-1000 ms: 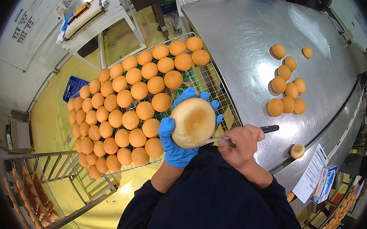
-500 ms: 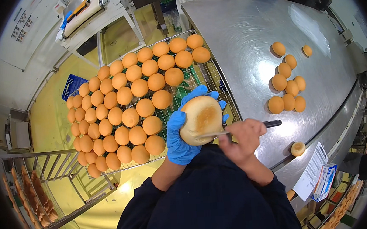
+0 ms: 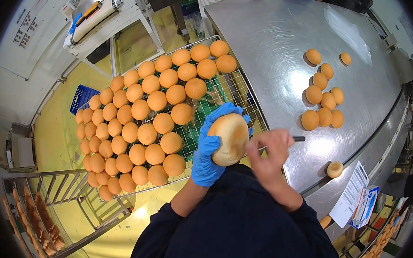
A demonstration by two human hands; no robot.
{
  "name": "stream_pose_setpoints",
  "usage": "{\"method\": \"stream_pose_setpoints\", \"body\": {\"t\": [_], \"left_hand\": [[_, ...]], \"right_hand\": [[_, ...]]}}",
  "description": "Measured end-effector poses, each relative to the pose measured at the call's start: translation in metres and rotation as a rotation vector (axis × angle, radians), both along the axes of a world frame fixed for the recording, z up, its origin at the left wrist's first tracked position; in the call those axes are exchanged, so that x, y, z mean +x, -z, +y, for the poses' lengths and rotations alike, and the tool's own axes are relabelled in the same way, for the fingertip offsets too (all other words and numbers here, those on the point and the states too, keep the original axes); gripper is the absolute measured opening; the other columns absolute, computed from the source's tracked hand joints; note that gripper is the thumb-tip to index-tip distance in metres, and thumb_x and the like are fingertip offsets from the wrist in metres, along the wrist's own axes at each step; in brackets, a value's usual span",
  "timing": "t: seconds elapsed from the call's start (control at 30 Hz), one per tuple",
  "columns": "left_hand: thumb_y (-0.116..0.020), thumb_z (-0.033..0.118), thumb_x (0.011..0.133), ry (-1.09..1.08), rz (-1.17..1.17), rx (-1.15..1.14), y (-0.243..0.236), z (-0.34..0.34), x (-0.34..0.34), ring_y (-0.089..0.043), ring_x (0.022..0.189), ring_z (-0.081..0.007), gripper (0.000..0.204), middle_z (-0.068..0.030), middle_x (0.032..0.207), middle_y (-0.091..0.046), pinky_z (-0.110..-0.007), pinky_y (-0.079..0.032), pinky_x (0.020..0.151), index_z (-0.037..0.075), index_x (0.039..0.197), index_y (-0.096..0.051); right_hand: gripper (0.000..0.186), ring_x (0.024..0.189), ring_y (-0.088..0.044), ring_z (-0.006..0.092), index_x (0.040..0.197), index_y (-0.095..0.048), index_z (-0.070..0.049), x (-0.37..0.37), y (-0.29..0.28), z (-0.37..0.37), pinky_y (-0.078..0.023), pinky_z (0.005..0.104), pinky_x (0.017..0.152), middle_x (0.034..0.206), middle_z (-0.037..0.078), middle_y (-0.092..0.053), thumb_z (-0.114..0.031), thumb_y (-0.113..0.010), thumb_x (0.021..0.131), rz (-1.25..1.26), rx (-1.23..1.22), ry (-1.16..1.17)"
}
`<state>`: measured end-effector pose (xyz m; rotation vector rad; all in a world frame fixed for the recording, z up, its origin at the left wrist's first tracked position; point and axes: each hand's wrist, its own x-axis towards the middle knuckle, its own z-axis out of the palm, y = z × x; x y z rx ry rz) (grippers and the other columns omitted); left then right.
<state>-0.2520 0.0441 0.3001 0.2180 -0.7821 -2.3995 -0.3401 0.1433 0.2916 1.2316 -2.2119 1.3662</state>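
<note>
In front of my body, my left hand [image 3: 205, 154], in a blue glove, grips a round bread bun [image 3: 230, 139]. The bun's pale side with a browned middle faces up and to the right. My bare right hand [image 3: 271, 154] is closed around a knife [image 3: 299, 139]; its black handle end sticks out to the right. Most of the blade is hidden between my fingers and the bun, so I cannot tell whether it touches the crust. Left of the bun, rows of golden buns [image 3: 147, 133] sit on a wire rack [image 3: 232, 86].
A steel table [image 3: 263, 48] lies to the right, with several loose buns [image 3: 314, 94] and one small pale-sided bun [image 3: 335, 169]. Near its front edge are a paper sheet [image 3: 350, 193] and a blue-white box [image 3: 365, 206]. A rack of trays [image 3: 45, 221] stands lower left.
My left hand has tilted the bun, so its browned patch now faces more to the right. My right hand and the knife have shifted slightly left, and less of the blade shows.
</note>
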Motion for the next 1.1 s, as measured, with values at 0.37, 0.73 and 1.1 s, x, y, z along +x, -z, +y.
{"method": "stream_pose_setpoints", "body": {"t": [0.37, 0.73, 1.1], "left_hand": [[-0.048, 0.040, 0.090, 0.092, -0.287, 0.304, 0.107, 0.006, -0.037, -0.051, 0.111, -0.0259, 0.053, -0.0130, 0.118, -0.051, -0.036, -0.043, 0.095, 0.003, 0.128, -0.041], [-0.057, 0.044, 0.077, -0.508, -1.409, -1.556, 0.137, -0.101, -0.037, -0.052, 0.094, -0.0322, 0.045, -0.0153, 0.100, -0.057, -0.040, -0.042, 0.079, 0.006, 0.101, -0.061], [-0.064, 0.040, 0.074, -0.010, -1.085, -1.541, 0.179, -0.034, 0.011, -0.050, 0.100, -0.0348, 0.056, -0.0187, 0.111, -0.046, -0.044, -0.044, 0.086, 0.008, 0.118, -0.049]], "right_hand": [[0.014, 0.072, -0.049, 0.0171, 0.081, -0.061, -0.003, -0.058, 0.063, 0.045, -0.036, 0.0315, 0.070, 0.070, 0.006, -0.055, -0.017, -0.063, 0.082, -0.347, -0.018, 0.389], [0.020, 0.068, -0.041, 0.0141, 0.082, -0.060, 0.001, -0.073, 0.065, 0.094, -0.035, 0.0281, 0.063, 0.066, 0.004, -0.049, -0.018, -0.056, 0.088, -0.368, -0.132, 0.550], [0.013, 0.069, -0.050, 0.0210, 0.080, -0.060, -0.003, -0.041, 0.069, 0.056, -0.036, 0.0340, 0.069, 0.071, 0.007, -0.055, -0.016, -0.063, 0.081, -0.390, -0.010, 0.332]]}}
